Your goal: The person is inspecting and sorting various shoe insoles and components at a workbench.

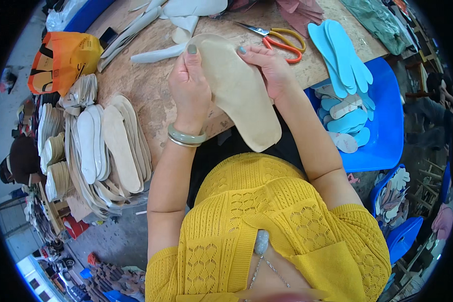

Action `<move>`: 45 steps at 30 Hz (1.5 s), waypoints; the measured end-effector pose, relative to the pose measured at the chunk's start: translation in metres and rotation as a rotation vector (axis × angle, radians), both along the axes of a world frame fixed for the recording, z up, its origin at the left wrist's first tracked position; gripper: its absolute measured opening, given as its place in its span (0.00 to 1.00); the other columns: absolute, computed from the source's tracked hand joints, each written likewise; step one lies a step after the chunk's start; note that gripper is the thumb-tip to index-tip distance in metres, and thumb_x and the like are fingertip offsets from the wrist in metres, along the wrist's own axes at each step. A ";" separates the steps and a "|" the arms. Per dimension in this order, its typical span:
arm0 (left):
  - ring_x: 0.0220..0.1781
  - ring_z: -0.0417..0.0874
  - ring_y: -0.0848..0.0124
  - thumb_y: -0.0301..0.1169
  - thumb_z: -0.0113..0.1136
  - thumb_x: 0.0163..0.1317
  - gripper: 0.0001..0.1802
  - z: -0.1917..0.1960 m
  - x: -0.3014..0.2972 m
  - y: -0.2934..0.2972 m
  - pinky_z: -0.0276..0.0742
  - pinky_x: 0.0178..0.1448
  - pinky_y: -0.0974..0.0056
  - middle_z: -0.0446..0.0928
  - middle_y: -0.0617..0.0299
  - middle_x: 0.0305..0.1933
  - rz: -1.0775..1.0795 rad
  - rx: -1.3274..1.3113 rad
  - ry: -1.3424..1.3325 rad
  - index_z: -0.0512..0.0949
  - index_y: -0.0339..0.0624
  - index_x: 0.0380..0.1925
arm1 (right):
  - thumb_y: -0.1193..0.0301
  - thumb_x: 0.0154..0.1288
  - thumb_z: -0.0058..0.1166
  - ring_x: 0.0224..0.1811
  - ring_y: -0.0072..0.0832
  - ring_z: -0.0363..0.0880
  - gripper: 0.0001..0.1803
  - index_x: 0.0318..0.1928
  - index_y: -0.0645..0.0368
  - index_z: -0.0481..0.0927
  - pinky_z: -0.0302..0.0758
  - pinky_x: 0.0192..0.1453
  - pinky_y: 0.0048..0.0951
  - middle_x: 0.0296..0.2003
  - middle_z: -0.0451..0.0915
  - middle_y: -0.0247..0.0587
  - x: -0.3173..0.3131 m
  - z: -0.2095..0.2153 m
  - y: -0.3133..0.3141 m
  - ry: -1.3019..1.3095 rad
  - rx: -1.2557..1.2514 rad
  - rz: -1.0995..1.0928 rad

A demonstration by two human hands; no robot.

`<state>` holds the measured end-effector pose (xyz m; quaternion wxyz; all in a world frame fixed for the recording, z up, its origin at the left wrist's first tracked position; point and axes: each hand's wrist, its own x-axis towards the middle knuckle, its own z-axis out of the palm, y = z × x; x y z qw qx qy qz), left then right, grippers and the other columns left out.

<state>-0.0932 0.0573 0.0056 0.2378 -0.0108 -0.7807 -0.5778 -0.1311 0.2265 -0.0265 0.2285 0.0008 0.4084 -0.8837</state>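
A beige shoe insole point(239, 93) is held flat in front of me over the near edge of the wooden table point(151, 85). My left hand point(189, 85) grips its left edge near the toe, thumb on top. On the opposite side, my right hand point(271, 68) pinches the right edge near the toe. A green bangle point(186, 137) circles my left wrist. The insole's heel end points down toward my lap.
A fanned stack of beige and white insoles point(110, 146) lies at the table's left. Orange-handled scissors point(279, 39) lie beyond my right hand. Light blue insoles point(340, 55) sit at the right, more on a blue chair point(382, 126). An orange bag point(60, 58) stands far left.
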 end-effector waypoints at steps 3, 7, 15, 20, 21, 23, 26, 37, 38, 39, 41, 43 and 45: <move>0.26 0.67 0.81 0.42 0.46 0.75 0.22 -0.003 -0.004 0.001 0.67 0.31 0.71 0.70 0.71 0.23 -0.038 0.162 -0.002 0.80 0.34 0.39 | 0.72 0.67 0.55 0.38 0.25 0.84 0.08 0.43 0.62 0.80 0.82 0.44 0.28 0.37 0.84 0.39 0.001 0.002 0.001 -0.087 -0.114 0.120; 0.26 0.67 0.81 0.41 0.46 0.75 0.21 -0.007 -0.010 -0.003 0.66 0.31 0.71 0.71 0.72 0.23 -0.127 0.333 -0.067 0.80 0.34 0.38 | 0.71 0.68 0.54 0.38 0.26 0.84 0.10 0.45 0.62 0.79 0.81 0.44 0.30 0.39 0.84 0.39 0.007 0.001 0.004 -0.088 -0.100 0.130; 0.22 0.66 0.75 0.38 0.46 0.74 0.18 -0.005 -0.016 0.002 0.65 0.28 0.66 0.70 0.59 0.20 -0.166 0.039 -0.025 0.78 0.36 0.35 | 0.73 0.60 0.63 0.38 0.17 0.78 0.17 0.49 0.64 0.77 0.74 0.45 0.21 0.38 0.80 0.31 0.005 0.037 -0.002 0.540 0.549 -0.077; 0.23 0.69 0.73 0.42 0.45 0.74 0.21 0.009 -0.022 -0.006 0.68 0.29 0.64 0.70 0.56 0.19 -0.262 -0.120 -0.065 0.78 0.35 0.33 | 0.68 0.65 0.61 0.32 0.11 0.75 0.10 0.39 0.63 0.82 0.73 0.37 0.16 0.29 0.81 0.28 -0.027 0.041 -0.006 0.562 0.542 -0.026; 0.23 0.69 0.73 0.42 0.45 0.74 0.21 0.005 -0.027 -0.007 0.68 0.29 0.64 0.70 0.56 0.19 -0.251 -0.118 -0.062 0.78 0.35 0.33 | 0.68 0.65 0.61 0.32 0.11 0.75 0.10 0.39 0.63 0.82 0.73 0.37 0.16 0.29 0.81 0.28 -0.030 0.042 -0.008 0.569 0.541 -0.015; 0.24 0.74 0.72 0.43 0.46 0.74 0.22 -0.004 -0.040 -0.007 0.70 0.31 0.62 0.72 0.53 0.20 -0.360 0.237 -0.190 0.79 0.35 0.35 | 0.67 0.67 0.59 0.33 0.13 0.78 0.10 0.37 0.61 0.82 0.74 0.36 0.17 0.28 0.81 0.27 -0.035 0.045 -0.010 0.236 0.235 0.058; 0.25 0.77 0.68 0.44 0.45 0.74 0.23 -0.006 -0.047 -0.002 0.71 0.32 0.61 0.75 0.50 0.21 -0.199 0.126 -0.057 0.79 0.34 0.35 | 0.66 0.66 0.60 0.34 0.15 0.80 0.10 0.39 0.62 0.83 0.76 0.37 0.19 0.30 0.82 0.29 -0.042 0.043 -0.009 0.201 0.218 0.062; 0.24 0.79 0.54 0.44 0.43 0.73 0.26 0.007 -0.079 -0.008 0.71 0.31 0.54 0.77 0.44 0.22 -0.054 -0.066 -0.035 0.79 0.31 0.32 | 0.72 0.56 0.66 0.38 0.22 0.82 0.19 0.47 0.68 0.81 0.77 0.48 0.25 0.38 0.84 0.37 -0.017 0.026 0.005 0.268 0.424 -0.003; 0.23 0.78 0.56 0.45 0.44 0.72 0.26 0.003 -0.086 -0.011 0.71 0.31 0.55 0.77 0.45 0.21 -0.038 -0.031 0.028 0.79 0.31 0.31 | 0.72 0.57 0.66 0.39 0.24 0.83 0.20 0.49 0.68 0.80 0.78 0.48 0.27 0.40 0.84 0.39 -0.011 0.023 0.006 0.242 0.434 0.049; 0.23 0.78 0.56 0.45 0.44 0.72 0.26 0.006 -0.089 -0.012 0.71 0.31 0.55 0.77 0.45 0.21 -0.036 -0.034 0.029 0.79 0.31 0.31 | 0.73 0.57 0.66 0.40 0.26 0.84 0.20 0.50 0.68 0.79 0.79 0.49 0.29 0.41 0.85 0.41 -0.004 0.020 0.008 0.217 0.444 0.101; 0.22 0.76 0.59 0.46 0.45 0.71 0.27 0.010 -0.093 -0.014 0.71 0.30 0.56 0.76 0.46 0.20 -0.029 0.004 -0.063 0.80 0.31 0.30 | 0.72 0.57 0.66 0.40 0.25 0.84 0.19 0.49 0.68 0.80 0.79 0.48 0.28 0.40 0.84 0.40 0.014 0.007 0.012 0.214 0.449 0.156; 0.22 0.76 0.59 0.46 0.45 0.71 0.27 0.007 -0.097 -0.020 0.71 0.30 0.57 0.76 0.46 0.19 -0.013 0.012 -0.052 0.80 0.30 0.30 | 0.72 0.57 0.65 0.41 0.25 0.83 0.18 0.47 0.67 0.81 0.78 0.48 0.27 0.39 0.84 0.40 0.034 0.003 0.010 0.210 0.450 0.221; 0.22 0.75 0.58 0.46 0.45 0.71 0.28 0.007 -0.099 -0.024 0.70 0.30 0.57 0.76 0.46 0.19 -0.013 0.024 -0.042 0.80 0.30 0.30 | 0.73 0.62 0.61 0.38 0.27 0.85 0.14 0.47 0.67 0.81 0.80 0.43 0.26 0.38 0.84 0.41 0.053 0.005 0.007 0.294 0.570 0.235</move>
